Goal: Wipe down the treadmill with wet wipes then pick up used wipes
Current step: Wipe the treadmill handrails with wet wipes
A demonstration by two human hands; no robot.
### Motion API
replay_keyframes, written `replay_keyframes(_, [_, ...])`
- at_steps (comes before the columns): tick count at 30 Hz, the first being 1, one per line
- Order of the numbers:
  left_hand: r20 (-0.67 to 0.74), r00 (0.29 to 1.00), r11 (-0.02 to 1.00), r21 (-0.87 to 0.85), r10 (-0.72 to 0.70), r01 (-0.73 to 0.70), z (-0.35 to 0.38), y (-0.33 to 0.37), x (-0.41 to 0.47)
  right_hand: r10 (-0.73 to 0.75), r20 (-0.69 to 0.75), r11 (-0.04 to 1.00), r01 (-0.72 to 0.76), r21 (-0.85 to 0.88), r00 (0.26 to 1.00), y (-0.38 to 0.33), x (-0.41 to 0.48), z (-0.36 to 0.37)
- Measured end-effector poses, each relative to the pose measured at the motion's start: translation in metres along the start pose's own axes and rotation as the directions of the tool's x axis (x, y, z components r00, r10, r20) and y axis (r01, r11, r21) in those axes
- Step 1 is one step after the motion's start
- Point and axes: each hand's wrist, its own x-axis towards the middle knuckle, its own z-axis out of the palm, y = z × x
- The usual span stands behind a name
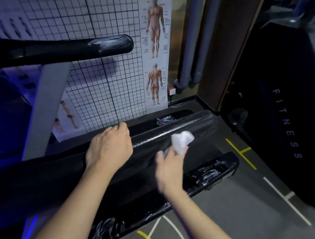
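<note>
The black treadmill deck (64,183) runs from lower left to the rear end at centre right. A crumpled white wet wipe (181,141) lies against the far side rail near the rear end, pinched by my right hand (168,169), which is motion-blurred. My left hand (109,147) rests with curled fingers on the far side rail (162,134), left of the wipe. Wet streaks shine on the near side rail (207,174) and on the black handrail (106,45) above.
A grid board with anatomy posters (154,44) stands just behind the treadmill. A grey upright post (46,108) rises at left. A black machine marked FITNESS (286,120) stands at right. Grey floor with white and yellow lines (240,210) lies at lower right.
</note>
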Motion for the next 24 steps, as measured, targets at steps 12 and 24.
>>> replay_keyframes(12, [-0.010, 1.000, 1.000, 0.003, 0.016, -0.016, 0.004, -0.001, 0.002, 0.188, -0.053, 0.947, -0.167, 0.275, 0.981, 0.035, -0.007, 0.009])
replay_keyframes(24, [0.003, 1.000, 1.000, -0.001, 0.015, -0.015, -0.002, 0.000, 0.001, 0.210, -0.213, 0.964, -0.167, 0.205, 0.954, 0.036, 0.066, -0.050])
